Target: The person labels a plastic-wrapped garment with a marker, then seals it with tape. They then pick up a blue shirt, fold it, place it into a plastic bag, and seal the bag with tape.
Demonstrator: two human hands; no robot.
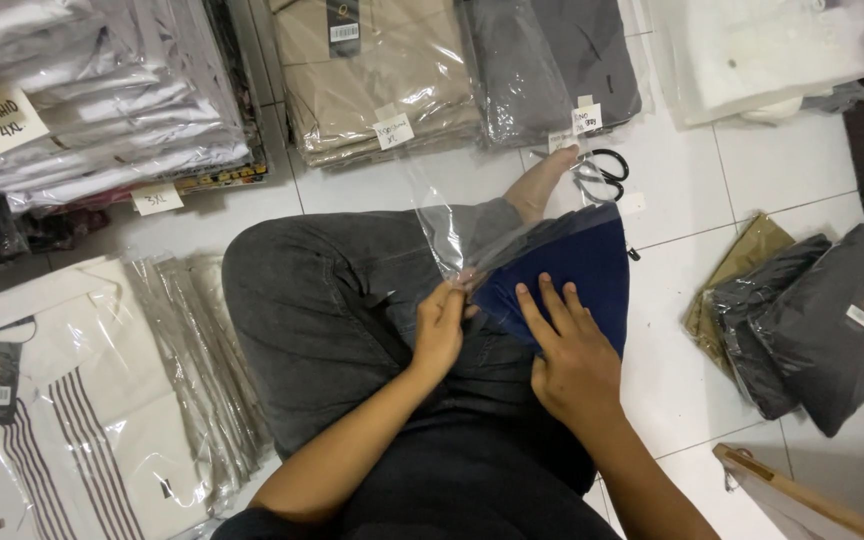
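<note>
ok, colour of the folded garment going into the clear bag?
Dark navy blue, plain. The folded garment shows best in the head view, under the right hand, half inside the clear plastic bag.

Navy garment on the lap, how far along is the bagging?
Partway. The folded navy garment sits mostly inside the clear plastic bag, whose open end is unsealed. The left hand pinches the bag's edge; the right hand presses flat on the cloth. Already bagged: dark packs on the floor at right. Left: seating the garment fully and closing the bag.

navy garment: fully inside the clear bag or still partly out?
Partly out. The navy garment has its far part under the clear bag; the near edge lies bare under the right hand.
</note>
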